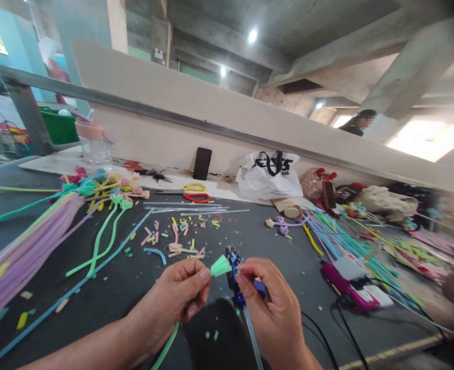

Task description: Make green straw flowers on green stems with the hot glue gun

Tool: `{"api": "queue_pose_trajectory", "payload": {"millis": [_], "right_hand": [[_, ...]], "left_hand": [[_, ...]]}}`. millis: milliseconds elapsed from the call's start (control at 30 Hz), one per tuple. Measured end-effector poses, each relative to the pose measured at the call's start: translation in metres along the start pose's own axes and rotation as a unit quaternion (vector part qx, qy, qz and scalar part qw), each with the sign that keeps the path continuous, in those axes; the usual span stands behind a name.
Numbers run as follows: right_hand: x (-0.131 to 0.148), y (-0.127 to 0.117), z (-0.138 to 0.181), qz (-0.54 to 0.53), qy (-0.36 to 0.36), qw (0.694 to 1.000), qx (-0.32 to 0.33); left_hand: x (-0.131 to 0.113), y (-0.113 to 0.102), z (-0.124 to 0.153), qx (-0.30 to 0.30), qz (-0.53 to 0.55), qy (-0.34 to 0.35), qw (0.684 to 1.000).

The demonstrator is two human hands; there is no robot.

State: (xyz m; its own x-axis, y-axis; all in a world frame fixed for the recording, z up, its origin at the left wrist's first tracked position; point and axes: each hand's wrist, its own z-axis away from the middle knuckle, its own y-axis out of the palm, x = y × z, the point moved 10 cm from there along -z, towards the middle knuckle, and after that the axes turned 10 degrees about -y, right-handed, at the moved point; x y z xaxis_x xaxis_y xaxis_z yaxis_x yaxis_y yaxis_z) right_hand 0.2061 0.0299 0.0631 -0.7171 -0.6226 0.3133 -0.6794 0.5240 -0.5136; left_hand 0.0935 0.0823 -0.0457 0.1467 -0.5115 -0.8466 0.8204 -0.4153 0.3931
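My left hand (186, 290) is closed in a pinch on a light-green pipe-cleaner flower (220, 266) with a flared, petal-like head pointing right. A green stem (167, 344) trails below the hand. My right hand (271, 303) has thumb and forefinger pressed together beside the flower's wide end; what sits between them is too small to make out. Just behind those fingers is a blue glue gun (235, 277), partly covered by the hand, its nozzle facing away. A clear glue stick (253, 336) runs from its rear towards me.
Pipe-cleaner scraps (181, 249) litter the mid-table. Scissors (196, 197), glue sticks (196, 209) and a phone (202, 163) sit behind. Pipe-cleaner bundles (30, 246) lie left and right (342, 241). A magenta power strip (346, 290) with black cables is right. A person (360, 123) stands beyond the partition.
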Motion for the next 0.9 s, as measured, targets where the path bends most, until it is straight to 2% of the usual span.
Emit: {"api": "queue_pose_trajectory", "payload": {"millis": [467,533,733,900], "right_hand": [[0.000,0.006,-0.002,0.000,0.009,1.000,0.008],[-0.004,0.004,-0.002,-0.006,0.027,1.000,0.006],[-0.023,0.002,0.006,-0.024,0.112,0.993,0.019],[-0.031,0.014,0.011,-0.050,0.144,0.988,0.038]], "left_hand": [[0.004,0.005,0.003,0.029,-0.009,0.000,1.000],[0.008,0.007,0.002,0.048,0.011,-0.019,0.999],[0.021,0.014,-0.002,0.154,0.105,-0.095,0.978],[0.022,0.013,-0.001,0.174,0.120,-0.110,0.971]]}}
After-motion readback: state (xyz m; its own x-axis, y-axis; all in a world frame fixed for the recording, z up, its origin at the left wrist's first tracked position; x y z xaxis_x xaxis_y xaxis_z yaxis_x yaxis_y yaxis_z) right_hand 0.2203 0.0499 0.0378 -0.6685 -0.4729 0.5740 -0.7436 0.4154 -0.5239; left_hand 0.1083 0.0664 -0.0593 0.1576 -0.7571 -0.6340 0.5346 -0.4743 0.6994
